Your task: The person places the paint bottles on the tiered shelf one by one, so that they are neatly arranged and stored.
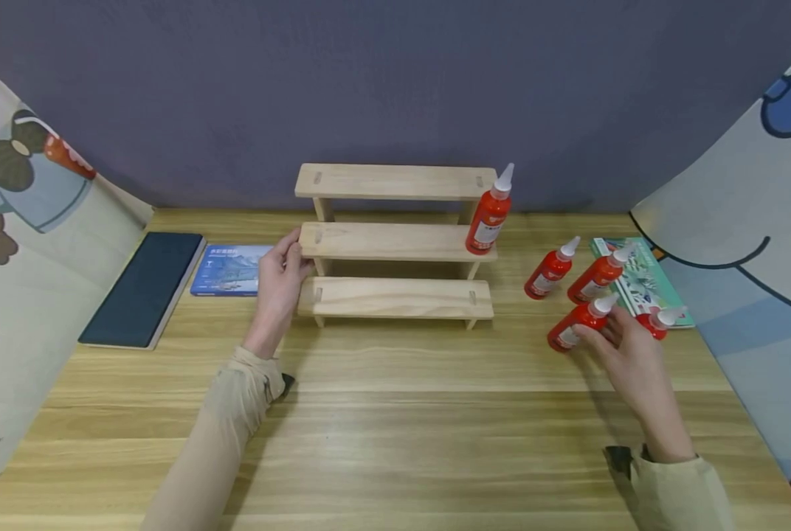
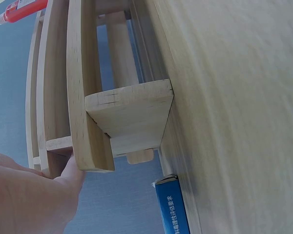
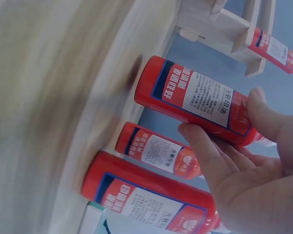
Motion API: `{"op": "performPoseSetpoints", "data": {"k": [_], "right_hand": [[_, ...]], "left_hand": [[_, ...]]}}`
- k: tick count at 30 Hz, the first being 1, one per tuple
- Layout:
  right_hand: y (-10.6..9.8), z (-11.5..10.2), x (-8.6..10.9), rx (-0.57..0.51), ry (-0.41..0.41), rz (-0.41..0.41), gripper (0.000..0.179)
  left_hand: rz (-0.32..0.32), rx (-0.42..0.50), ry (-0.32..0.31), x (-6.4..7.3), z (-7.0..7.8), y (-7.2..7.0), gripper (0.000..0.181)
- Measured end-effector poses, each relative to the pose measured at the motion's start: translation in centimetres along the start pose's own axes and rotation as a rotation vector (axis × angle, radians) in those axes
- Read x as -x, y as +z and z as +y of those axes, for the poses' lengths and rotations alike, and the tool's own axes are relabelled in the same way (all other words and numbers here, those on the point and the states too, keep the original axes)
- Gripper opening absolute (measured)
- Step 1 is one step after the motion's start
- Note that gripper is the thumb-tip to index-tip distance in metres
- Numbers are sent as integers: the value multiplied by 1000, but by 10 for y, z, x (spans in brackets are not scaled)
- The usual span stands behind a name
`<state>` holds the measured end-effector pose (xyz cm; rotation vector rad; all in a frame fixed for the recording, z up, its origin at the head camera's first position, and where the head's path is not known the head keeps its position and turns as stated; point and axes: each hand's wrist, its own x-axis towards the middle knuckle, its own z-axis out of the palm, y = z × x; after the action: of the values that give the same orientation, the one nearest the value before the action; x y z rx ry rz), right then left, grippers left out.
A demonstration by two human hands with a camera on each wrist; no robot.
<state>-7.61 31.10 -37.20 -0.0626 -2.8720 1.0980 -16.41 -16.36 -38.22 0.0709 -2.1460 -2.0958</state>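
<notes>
While a dark-covered book (image 1: 143, 291) lay at the left of the frame, a blue box (image 1: 226, 271) rested just to its right on the wood-grained table (image 1: 382, 413), beside the left hand (image 1: 279, 279). That hand grasped the left end of the middle step of a three-step wooden stand (image 1: 398, 240), which stood at the centre of the frame before a dark blue wall (image 1: 395, 81). On the right end of the same step, right of centre, a white-nozzled bottle (image 1: 488, 221) of red liquid stood upright. Farther right, a second bottle (image 1: 547, 276) stood on the table, apart from the stand. Below it in the frame, the right hand (image 1: 631, 361) pinched a third bottle (image 1: 576, 324) between thumb and fingers, near its nozzle, with the printed label facing the right wrist camera. Just right of the second, a fourth bottle (image 1: 595, 282) stood near a green-covered book (image 1: 657, 284), and a fifth bottle (image 1: 654, 324), partly hidden by the right hand, showed at the book's lower edge.
</notes>
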Motion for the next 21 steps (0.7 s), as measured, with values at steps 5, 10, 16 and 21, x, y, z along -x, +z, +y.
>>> {"op": "performPoseSetpoints", "data": {"k": [5, 10, 16, 21], "right_hand": [[-3, -6, -1, -2, -22, 10, 61], [-6, -14, -1, 20, -26, 0, 62], [-7, -24, -2, 13, -54, 6, 62], [-7, -33, -4, -8, -100, 25, 58]], "left_hand": [[-1, 4, 5, -1, 0, 0, 49], [-2, 8, 11, 0, 0, 0, 49], [-2, 22, 17, -1, 0, 1, 48], [0, 10, 18, 0, 0, 0, 49]]}}
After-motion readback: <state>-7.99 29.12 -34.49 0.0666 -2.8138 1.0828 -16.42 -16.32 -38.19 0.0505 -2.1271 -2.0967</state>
